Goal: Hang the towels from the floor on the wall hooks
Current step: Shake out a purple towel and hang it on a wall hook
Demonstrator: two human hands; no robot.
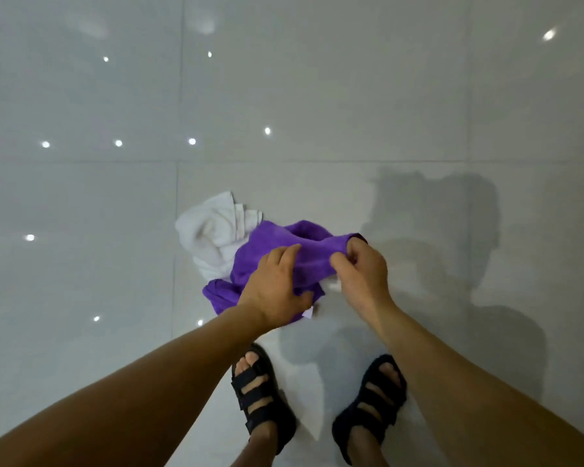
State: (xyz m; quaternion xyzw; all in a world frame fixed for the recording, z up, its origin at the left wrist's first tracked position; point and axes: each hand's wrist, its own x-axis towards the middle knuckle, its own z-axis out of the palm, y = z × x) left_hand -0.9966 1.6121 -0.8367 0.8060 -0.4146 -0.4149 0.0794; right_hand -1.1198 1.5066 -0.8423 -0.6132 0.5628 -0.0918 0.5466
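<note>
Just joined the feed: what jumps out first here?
The purple towel at centre, gripped by both the left hand and right hand. Just behind-left of it, a crumpled white towel lies on the glossy grey floor tiles. No wall hooks in view.

Bare forearms, sandalled feet.
No sleeves on either forearm, left hand (277,291) and right hand (361,274) without gloves, rings or watch; black open-toed sandals (260,402) with three broad fabric straps across each foot.
</note>
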